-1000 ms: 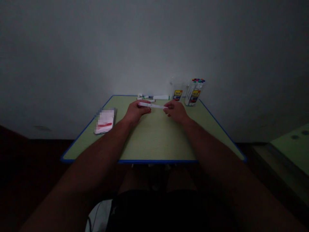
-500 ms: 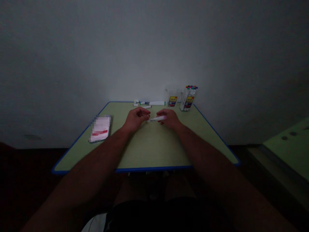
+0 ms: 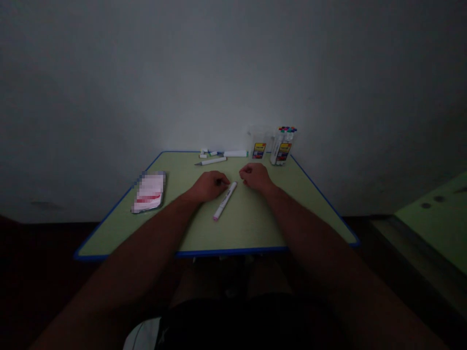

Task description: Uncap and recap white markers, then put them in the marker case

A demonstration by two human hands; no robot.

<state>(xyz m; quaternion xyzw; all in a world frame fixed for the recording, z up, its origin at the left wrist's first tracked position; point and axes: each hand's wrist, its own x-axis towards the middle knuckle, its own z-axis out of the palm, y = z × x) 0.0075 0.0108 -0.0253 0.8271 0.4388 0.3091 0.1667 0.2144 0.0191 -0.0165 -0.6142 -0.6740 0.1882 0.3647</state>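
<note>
A white marker (image 3: 225, 200) with a pink lower end lies slantwise on the green table (image 3: 248, 228), between my hands. My left hand (image 3: 208, 186) rests on the table with its fingers curled. Its fingertips sit right by the marker's upper end, and I cannot tell whether they touch it. My right hand (image 3: 255, 176) rests a little to the right of the marker as a loose fist. Whatever either hand holds, if anything, is hidden.
Loose markers (image 3: 211, 161) and small caps (image 3: 203, 155) lie along the table's far edge by the wall. Two clear marker boxes (image 3: 282, 146) stand at the back right. A white and red packet (image 3: 149, 192) lies at the left. Another green table (image 3: 434, 218) stands to the right.
Both hands held the marker level above the table, then my right hand alone held it. Now it lies on the table and both hands rest beside it with fingers curled.
</note>
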